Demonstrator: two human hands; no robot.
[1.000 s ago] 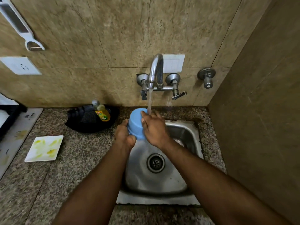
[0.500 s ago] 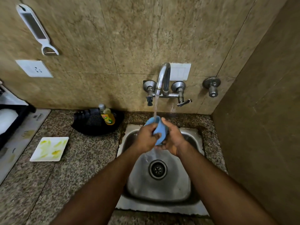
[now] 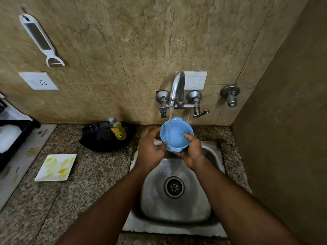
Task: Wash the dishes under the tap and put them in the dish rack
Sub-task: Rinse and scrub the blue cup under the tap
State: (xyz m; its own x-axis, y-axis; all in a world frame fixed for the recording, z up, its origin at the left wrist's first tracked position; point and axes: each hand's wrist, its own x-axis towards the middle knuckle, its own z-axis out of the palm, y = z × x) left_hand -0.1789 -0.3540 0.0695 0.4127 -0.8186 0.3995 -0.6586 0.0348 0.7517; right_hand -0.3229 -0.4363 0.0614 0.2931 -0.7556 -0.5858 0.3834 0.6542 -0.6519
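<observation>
Beige marbled stone-tile wall (image 3: 141, 41) fills the upper field, meeting a plain brown side wall (image 3: 286, 138) at 3 o'clock. A speckled grey-brown granite countertop (image 3: 88, 174) extends from centre towards 8 o'clock. On the tiles: white plastic peeler-grater (image 3: 40, 39) hanging at 10 o'clock, white socket plate (image 3: 38, 80) just below it, white switch plate (image 3: 195, 80) above centre. Lighting dim, warm.

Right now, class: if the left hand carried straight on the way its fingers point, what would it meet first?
The left hand points rightward, its fingertips right at the blue bowl that the right hand grips under the running tap. It would probably meet the bowl's near wall first; whether they already touch is unclear.
</observation>
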